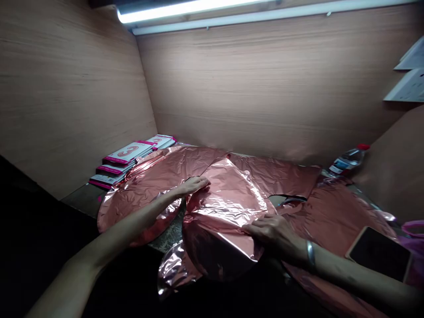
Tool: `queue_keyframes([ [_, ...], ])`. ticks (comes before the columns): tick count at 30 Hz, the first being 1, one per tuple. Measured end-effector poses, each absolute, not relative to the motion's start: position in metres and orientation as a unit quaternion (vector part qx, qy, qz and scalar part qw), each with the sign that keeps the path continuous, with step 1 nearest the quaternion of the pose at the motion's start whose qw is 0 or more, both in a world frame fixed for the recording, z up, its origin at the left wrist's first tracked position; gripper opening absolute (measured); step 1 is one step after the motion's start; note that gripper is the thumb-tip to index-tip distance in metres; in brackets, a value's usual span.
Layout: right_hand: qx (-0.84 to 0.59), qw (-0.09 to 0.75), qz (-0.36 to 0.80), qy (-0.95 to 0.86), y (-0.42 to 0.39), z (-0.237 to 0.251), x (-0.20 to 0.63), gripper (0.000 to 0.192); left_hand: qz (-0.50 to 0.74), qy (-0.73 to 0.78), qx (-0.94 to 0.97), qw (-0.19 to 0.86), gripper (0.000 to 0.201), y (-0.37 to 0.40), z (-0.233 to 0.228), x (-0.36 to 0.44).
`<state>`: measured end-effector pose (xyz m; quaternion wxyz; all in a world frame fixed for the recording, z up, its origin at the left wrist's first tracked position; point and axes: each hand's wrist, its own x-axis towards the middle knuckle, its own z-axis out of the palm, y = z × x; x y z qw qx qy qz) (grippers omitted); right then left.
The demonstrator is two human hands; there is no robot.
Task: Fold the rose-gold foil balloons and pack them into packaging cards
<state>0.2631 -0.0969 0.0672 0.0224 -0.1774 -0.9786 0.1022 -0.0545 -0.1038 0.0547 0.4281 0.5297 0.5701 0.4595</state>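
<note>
Wood-grain panels closed in the worktop [81, 198] on the left, back and right, with a strip light [185, 9] glowing along the top of the back panel. Rose-gold foil balloons lay flat and overlapping across nearly the whole surface, and the uppermost foil balloon [225, 207] sat in the middle, crinkled and deflated, its long axis running from the near edge up and away toward the back panel, its rounded lower end hanging over the worktop's front edge toward the person. The left hand [194, 184] reached far forward and pressed down on the balloon's upper left edge, fingers extended and nearly flat, gripping nothing that could be made out. The right hand [273, 232], with a metal bangle [310, 256] at the wrist, lay palm down on the balloon's right edge, fingers spread loosely on the foil; whether they pinched the edge could not be told. More foil spread out to the right beneath the forearm, and a dark-screened phone [379, 254] rested on it near the right front corner. A plastic water bottle [347, 161] with a red cap lay on its side at the back right, close to the panel. A fanned stack of pink-and-white packaged cards [127, 161], one showing the numeral 3, sat at the back left corner just beside the foil. Bare worktop showed only as a narrow strip at the front left, and the front edge dropped into shadow
</note>
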Motion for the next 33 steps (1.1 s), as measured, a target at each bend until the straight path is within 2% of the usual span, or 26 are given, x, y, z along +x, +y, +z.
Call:
queue_keyframes([
  [3, -0.211, -0.019, 0.147, -0.966, -0.096, 0.088, 0.25, 0.014, 0.387, 0.454, 0.54, 0.594, 0.075, -0.111, 0.066, -0.045],
  [6, -0.187, -0.063, 0.273, -0.942, -0.064, 0.108, 0.228, 0.009, 0.285, 0.381, 0.477, 0.739, 0.089, -0.121, 0.059, -0.039],
  [8, -0.195, -0.119, 0.402, -0.887, -0.031, 0.117, 0.207, 0.013, 0.29, 0.424, 0.421, 0.747, 0.089, -0.125, 0.046, -0.039],
  [10, -0.235, -0.151, 0.511, -0.813, 0.003, 0.12, 0.181, 0.011, 0.344, 0.454, 0.383, 0.728, 0.083, -0.125, 0.032, -0.041],
  [11, -0.265, -0.185, 0.547, -0.772, 0.019, 0.119, 0.168, 0.017, 0.368, 0.457, 0.373, 0.719, 0.079, -0.125, 0.026, -0.043],
  [14, -0.325, -0.253, 0.564, -0.716, 0.056, 0.11, 0.133, 0.029, 0.411, 0.459, 0.356, 0.702, 0.076, -0.122, 0.019, -0.052],
  [19, -0.332, -0.285, 0.58, -0.687, 0.083, 0.079, 0.108, 0.034, 0.444, 0.426, 0.333, 0.715, 0.085, -0.142, 0.027, -0.079],
  [24, -0.333, -0.293, 0.614, -0.653, 0.098, 0.053, 0.109, 0.04, 0.48, 0.468, 0.359, 0.65, 0.082, -0.178, 0.028, -0.091],
  [26, -0.338, -0.289, 0.621, -0.645, 0.103, 0.047, 0.11, 0.042, 0.477, 0.515, 0.419, 0.576, 0.077, -0.187, 0.021, -0.085],
  [30, -0.354, -0.279, 0.619, -0.644, 0.106, 0.042, 0.112, 0.043, 0.428, 0.652, 0.511, 0.363, 0.083, -0.191, 0.007, -0.071],
  [33, -0.361, -0.278, 0.613, -0.646, 0.102, 0.042, 0.119, 0.042, 0.43, 0.702, 0.489, 0.286, 0.069, -0.185, 0.005, -0.067],
])
